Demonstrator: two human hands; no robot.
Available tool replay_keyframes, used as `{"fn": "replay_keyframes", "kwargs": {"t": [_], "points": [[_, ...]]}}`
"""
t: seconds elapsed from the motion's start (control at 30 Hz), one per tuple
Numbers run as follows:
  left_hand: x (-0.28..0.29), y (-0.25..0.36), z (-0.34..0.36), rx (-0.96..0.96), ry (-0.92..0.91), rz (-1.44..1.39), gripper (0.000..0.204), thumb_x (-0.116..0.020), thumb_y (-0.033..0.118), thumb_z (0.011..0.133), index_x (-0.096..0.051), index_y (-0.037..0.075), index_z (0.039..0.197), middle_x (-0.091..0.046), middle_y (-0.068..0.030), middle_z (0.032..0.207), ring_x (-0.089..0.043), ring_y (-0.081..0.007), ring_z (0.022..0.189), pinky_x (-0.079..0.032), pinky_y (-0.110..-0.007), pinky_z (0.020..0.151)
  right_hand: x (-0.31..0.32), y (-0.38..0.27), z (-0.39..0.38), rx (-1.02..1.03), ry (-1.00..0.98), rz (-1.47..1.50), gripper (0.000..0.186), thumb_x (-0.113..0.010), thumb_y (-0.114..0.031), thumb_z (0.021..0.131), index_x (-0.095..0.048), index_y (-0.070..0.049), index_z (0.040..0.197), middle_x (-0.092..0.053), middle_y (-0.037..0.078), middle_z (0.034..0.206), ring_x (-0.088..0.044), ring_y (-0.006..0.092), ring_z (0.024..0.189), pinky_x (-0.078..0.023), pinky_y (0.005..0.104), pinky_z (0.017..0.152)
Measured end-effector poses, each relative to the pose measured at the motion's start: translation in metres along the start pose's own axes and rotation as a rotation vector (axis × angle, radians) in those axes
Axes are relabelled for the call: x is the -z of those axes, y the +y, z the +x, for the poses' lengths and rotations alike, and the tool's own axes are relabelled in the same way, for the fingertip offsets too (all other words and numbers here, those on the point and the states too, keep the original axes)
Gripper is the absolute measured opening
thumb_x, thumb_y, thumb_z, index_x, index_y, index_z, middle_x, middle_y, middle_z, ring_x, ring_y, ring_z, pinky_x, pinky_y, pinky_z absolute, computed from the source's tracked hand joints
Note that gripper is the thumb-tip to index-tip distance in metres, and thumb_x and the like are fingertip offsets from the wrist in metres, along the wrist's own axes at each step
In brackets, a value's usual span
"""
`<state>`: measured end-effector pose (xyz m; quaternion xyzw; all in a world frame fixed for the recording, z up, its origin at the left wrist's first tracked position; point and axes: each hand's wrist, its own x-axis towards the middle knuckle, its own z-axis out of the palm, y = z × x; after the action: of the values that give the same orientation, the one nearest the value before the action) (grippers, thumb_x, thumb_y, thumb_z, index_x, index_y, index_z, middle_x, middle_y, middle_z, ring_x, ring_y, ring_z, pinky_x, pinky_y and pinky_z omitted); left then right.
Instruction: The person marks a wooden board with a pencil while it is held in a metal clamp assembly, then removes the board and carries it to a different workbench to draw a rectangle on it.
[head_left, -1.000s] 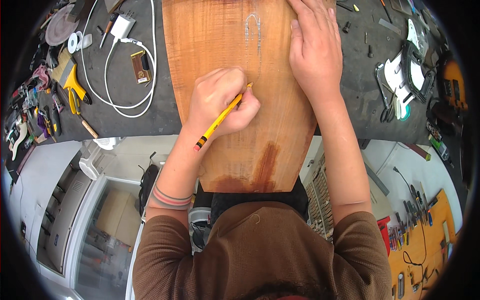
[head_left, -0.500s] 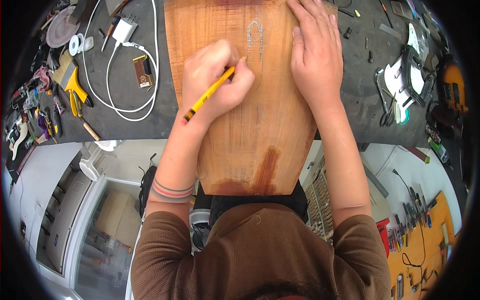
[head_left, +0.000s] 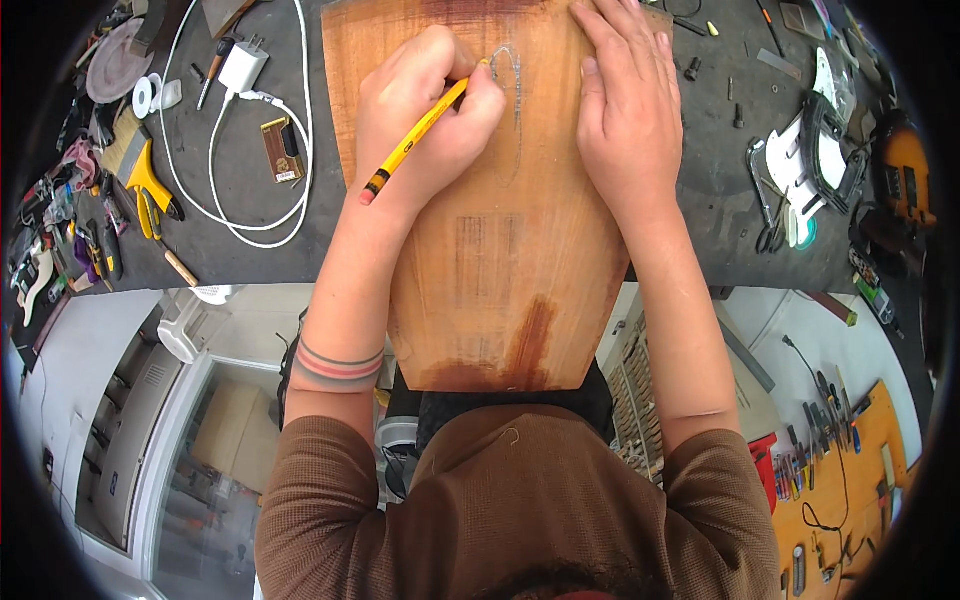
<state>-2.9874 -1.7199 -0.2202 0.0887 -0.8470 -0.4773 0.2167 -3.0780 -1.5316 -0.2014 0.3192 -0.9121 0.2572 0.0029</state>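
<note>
A brown wooden board (head_left: 560, 240) lies lengthwise before me, its near end jutting over the table edge toward my lap. My left hand (head_left: 425, 120) grips a yellow pencil (head_left: 418, 134), its eraser end pointing back toward my wrist. The pencil's point is at the left side of a narrow, round-topped outline (head_left: 518, 95) drawn on the wood. Flat along the board's right edge rests my right hand (head_left: 630, 125), fingers stretched away from me and holding nothing. Faint rectangular marks (head_left: 488, 260) and dark reddish stains show on the nearer part of the board.
Left of the board, a white charger (head_left: 243, 66) with a looped cable lies on the dark tabletop (head_left: 250, 262), beside a small brown box (head_left: 282, 150), a yellow-handled brush (head_left: 145, 170) and pliers. At right are loose screws, scissors (head_left: 770, 235) and white-and-black plastic parts (head_left: 800, 150).
My left hand has moved the pencil farther up the board, along the left side of the outline. The outline's rounded lower end now shows. My right hand has stayed nearly still.
</note>
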Motion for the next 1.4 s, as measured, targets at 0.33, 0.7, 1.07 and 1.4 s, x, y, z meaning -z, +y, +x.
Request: {"fn": "replay_keyframes", "kwargs": {"t": [0.33, 0.7, 1.07, 1.4], "points": [[0.012, 0.015, -0.032, -0.005, -0.073, 0.024, 0.027, -0.074, -0.004, 0.076, -0.049, 0.006, 0.076, -0.054, -0.0114, 0.068, -0.059, -0.0329, 0.059, -0.049, -0.04, 0.057, -0.001, -0.001, -0.001, -0.008, 0.012, -0.004, 0.052, -0.053, -0.002, 0.103, -0.058, -0.006, 0.154, -0.053, 0.017, 0.166, -0.043, 0.0364, 0.16, -0.029, 0.0529, 0.135], [0.022, 0.028, -0.065, -0.056, -0.204, 0.047, 0.028, -0.071, -0.006, 0.073, -0.047, 0.007, 0.073, -0.061, -0.0099, 0.069, -0.056, -0.0246, 0.055, -0.046, -0.035, 0.053, -0.002, -0.002, 0.0, 0.023, 0.022, -0.029, 0.051, -0.053, -0.003, 0.103, -0.059, -0.005, 0.154, -0.054, 0.017, 0.166, -0.043, 0.0362, 0.16, -0.028, 0.0525, 0.135], [0.004, 0.031, -0.058, -0.079, -0.186, 0.023, 0.027, -0.073, -0.007, 0.075, -0.05, 0.005, 0.076, -0.062, -0.0095, 0.071, -0.058, -0.0261, 0.058, -0.048, -0.035, 0.056, -0.003, 0.0, -0.001, 0.026, 0.027, -0.021, 0.052, -0.053, -0.002, 0.102, -0.058, -0.005, 0.154, -0.054, 0.018, 0.165, -0.043, 0.037, 0.16, -0.029, 0.0533, 0.135], [-0.016, 0.012, -0.011, -0.059, -0.049, 0.032, 0.027, -0.075, -0.001, 0.078, -0.049, 0.005, 0.076, -0.055, -0.0139, 0.068, -0.06, -0.0359, 0.062, -0.049, -0.045, 0.056, 0.0, 0.001, 0.0, 0.007, 0.025, 0.012, 0.055, -0.054, -0.002, 0.101, -0.057, -0.006, 0.155, -0.054, 0.018, 0.165, -0.044, 0.0376, 0.159, -0.029, 0.054, 0.134]]}}
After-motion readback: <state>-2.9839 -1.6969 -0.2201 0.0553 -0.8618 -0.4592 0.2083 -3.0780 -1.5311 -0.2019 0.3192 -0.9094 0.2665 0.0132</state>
